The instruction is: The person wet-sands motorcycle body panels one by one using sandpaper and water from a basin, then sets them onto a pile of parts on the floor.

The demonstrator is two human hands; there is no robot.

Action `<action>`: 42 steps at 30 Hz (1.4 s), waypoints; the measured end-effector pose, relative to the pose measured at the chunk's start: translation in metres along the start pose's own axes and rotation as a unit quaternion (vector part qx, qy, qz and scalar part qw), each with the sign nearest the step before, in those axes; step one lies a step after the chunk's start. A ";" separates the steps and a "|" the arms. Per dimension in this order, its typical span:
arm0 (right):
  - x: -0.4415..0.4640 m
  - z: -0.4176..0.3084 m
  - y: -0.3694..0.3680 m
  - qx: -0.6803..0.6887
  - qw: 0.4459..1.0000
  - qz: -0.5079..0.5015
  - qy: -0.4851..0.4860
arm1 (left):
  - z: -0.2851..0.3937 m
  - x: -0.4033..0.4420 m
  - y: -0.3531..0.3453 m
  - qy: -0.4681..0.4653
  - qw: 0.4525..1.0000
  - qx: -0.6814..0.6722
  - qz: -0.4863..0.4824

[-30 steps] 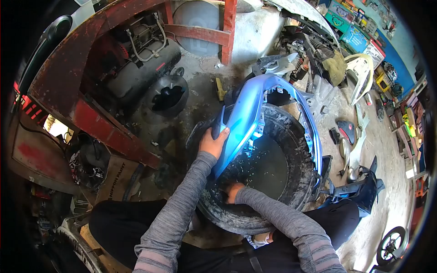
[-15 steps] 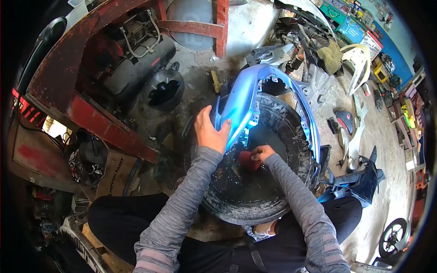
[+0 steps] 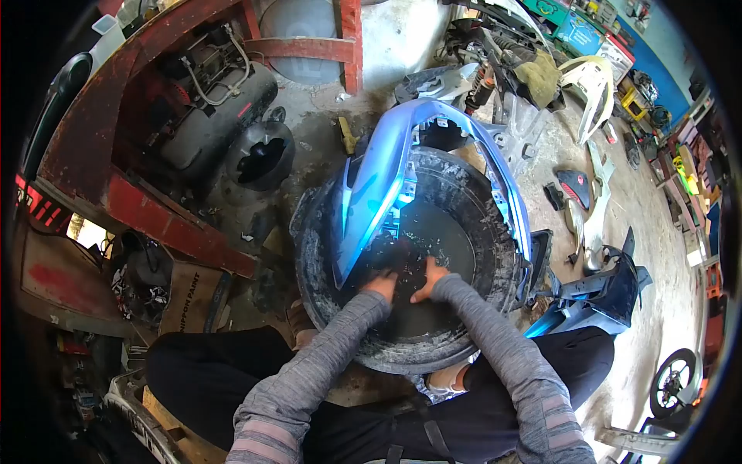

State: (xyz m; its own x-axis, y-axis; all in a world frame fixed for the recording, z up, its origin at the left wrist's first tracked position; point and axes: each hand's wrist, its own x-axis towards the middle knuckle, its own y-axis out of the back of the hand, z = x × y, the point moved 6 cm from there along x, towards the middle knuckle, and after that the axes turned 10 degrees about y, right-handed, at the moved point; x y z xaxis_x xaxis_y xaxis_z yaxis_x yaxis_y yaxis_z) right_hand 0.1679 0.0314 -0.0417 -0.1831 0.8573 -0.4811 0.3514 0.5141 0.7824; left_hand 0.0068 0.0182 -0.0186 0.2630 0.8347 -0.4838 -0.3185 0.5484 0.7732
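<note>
Panel [image 3: 379, 170], blue, glossy, forked; laid across a black tub [image 3: 309, 271], bend at the far side, left limb slanting over the opening, right limb along the right rim.

Tub: round, wide, scuffed grey about the wall, dark water [image 3: 444, 232] within; set between the person's knees.

Left hand [image 3: 381, 286]: low in the tub, just right of the panel's near left tip, apart from it; fingers lost in the dark, whether spread or pinching cannot be told.

Right hand [image 3: 430, 280]: beside the left, a gap between; thumb apart from the fingers, fingertips too dark to tell whether they hold anything.

Sleeves, two: grey, with pale bands.

Far left: dark tank [image 3: 220, 116] under a red frame [image 3: 174, 220]; black bowl [image 3: 267, 174] on the floor [image 3: 309, 127]; yellow tool [image 3: 347, 136] behind the tub.

Near left: cardboard box [image 3: 193, 298], lettered "NIPPON PAINT".

Right: dark blue part [image 3: 603, 298]; red-and-black piece [image 3: 574, 188]; cream shell [image 3: 593, 93] farther off; wheel [image 3: 672, 383] at near right.
</note>
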 end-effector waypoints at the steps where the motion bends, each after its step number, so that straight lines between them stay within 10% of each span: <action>1: -0.003 -0.005 -0.010 -0.033 0.999 -0.036 0.005 | -0.002 0.001 -0.005 -0.002 1.000 0.002 -0.001; 3: -0.005 -0.001 -0.029 -0.059 0.996 -0.073 0.008 | -0.015 0.002 -0.020 0.029 0.989 0.143 -0.035; 9: 0.001 0.005 -0.013 -0.016 0.994 -0.052 0.095 | -0.043 0.033 -0.044 0.044 0.998 0.019 -0.039; 11: 0.020 0.038 -0.022 0.328 0.942 -0.049 -0.045 | -0.047 0.039 -0.046 0.063 0.994 -0.082 -0.025; 14: 0.010 0.027 0.006 0.490 0.868 -0.050 -0.061 | -0.049 0.043 -0.036 0.142 0.968 -0.205 -0.034; 22: 0.005 0.030 0.054 0.702 0.706 0.008 0.088 | -0.001 0.015 0.000 0.110 0.706 -0.676 -0.180; 37: -0.016 0.022 0.089 0.784 0.603 0.027 0.144 | 0.001 0.008 0.022 0.039 0.755 -0.655 0.009; 42: -0.017 0.017 0.083 0.805 0.583 0.014 0.112 | 0.004 -0.007 0.056 0.024 0.879 -0.438 0.188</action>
State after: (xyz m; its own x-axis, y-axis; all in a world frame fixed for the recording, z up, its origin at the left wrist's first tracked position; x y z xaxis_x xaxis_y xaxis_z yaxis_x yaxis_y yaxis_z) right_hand 0.2160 0.0594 0.0249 -0.2082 0.9393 -0.2728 0.7308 -0.0359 -0.6816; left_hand -0.0091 0.0425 0.0299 -0.0425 0.9548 -0.2941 -0.9588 0.0438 0.2808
